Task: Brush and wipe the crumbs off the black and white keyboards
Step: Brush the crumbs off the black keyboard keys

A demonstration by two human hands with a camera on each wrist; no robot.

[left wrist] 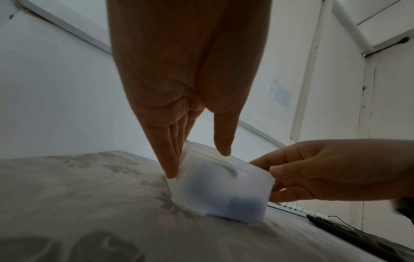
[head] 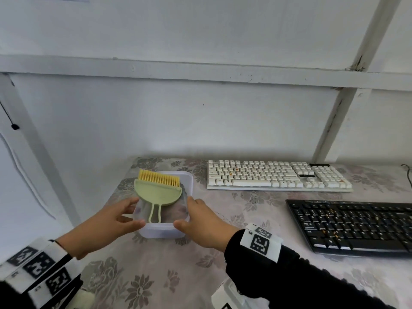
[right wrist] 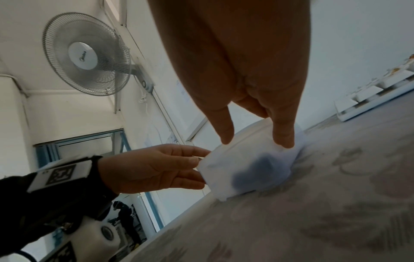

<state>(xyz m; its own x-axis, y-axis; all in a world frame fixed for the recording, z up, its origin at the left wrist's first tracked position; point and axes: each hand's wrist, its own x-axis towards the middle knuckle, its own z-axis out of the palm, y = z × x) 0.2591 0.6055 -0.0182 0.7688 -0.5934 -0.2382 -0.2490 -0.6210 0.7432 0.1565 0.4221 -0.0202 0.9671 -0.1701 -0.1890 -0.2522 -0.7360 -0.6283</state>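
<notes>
Nearest the camera, both sleeved forearms carry white wristbands [head: 260, 245] printed with black square markers. The left hand [head: 107, 221] holds the left side of a translucent plastic container [head: 161, 230], thumb at the near rim and fingers [left wrist: 170, 159] laid straight down its side wall. The right hand [head: 200, 221] takes the opposite side the same way, thumb at the near right corner and fingers [right wrist: 283, 134] along the right wall; both hands are spread wide enough to span the box between them. The container stands on the desk [head: 223, 275], which is covered with a pale floral cloth. A dark bluish shape shows through its cloudy wall in the wrist views, too blurred to identify.

Lying across the top of the container is a pale green brush [head: 157, 192] with yellow bristles pointing away from the person and its looped handle pointing toward them.

To the right, well apart from the container, the black keyboard [head: 354, 226] lies near the desk's right side with orange-brown crumbs among its keys. Behind it, closer to the wall, the white keyboard [head: 276, 177] also has a few crumbs on its keys.

A wall-mounted fan [right wrist: 87, 55] appears in the right wrist view.
</notes>
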